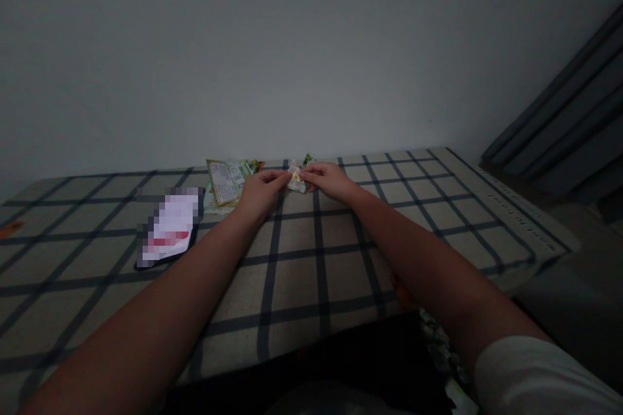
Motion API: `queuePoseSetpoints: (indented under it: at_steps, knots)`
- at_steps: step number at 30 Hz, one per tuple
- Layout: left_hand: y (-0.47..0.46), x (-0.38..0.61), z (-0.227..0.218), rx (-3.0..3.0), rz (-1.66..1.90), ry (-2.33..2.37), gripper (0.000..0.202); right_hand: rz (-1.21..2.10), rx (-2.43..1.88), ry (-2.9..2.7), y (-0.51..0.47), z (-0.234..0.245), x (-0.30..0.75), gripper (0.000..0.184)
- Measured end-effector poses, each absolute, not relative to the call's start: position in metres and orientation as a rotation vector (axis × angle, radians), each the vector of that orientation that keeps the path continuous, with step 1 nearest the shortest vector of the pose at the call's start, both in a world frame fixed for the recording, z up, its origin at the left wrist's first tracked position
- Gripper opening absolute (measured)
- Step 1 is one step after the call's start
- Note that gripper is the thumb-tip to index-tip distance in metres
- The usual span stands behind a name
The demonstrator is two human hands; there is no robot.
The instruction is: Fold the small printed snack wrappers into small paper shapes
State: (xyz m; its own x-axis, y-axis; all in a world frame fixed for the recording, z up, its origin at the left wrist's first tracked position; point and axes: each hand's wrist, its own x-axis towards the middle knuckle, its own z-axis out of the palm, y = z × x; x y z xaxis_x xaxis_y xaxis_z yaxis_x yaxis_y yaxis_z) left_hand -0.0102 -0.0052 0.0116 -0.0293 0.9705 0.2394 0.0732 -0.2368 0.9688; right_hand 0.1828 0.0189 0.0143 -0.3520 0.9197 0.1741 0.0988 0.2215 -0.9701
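- Your L hand (260,193): thumb + fingers pinched together on the L edge of a small printed packet (296,179), approx. mid-view.
- Your R hand (331,180): fingertips closed on the same pkt from the R side, so both hands have it between them.
- Pkt position: at the far side of the cloth-covered counter (296,266), near the wall (311,52); can't tell if its underside touches the cloth.
- Just behind the pkt, by your R fingers, there's a small green item (307,159) (mostly hidden, so can't say what it is).
- L of your L hand: printed wrappers (226,183), green/white w/ small text, lying overlapped; your hand covers their R end.
- Nearer you, L of your L forearm: a phone (170,227), screen lit, most of it pixelated.
- Counter cloth: pale w/ dark check lines, lettering along the R border.
- Far R: dark curtain (569,110) in folds.
- Your R arm: pale sleeve (540,369) at bottom R; forearm bare below it.
- Light's dim, so fine print isn't legible.
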Motion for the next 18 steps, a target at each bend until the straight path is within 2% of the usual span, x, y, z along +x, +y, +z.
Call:
queuePoseSetpoints:
  at_steps: [8,18]
  knots:
    - [-0.0071,-0.01,0.0115,1.449,1.325,1.177,0.023,1.125,-0.973,-1.773,0.0183,0.0152,0.1839,0.011]
    - [-0.0112,-0.0113,0.0124,1.609,1.282,1.149,0.035,1.041,-0.968,-1.943,0.0124,0.0181,0.1826,0.019]
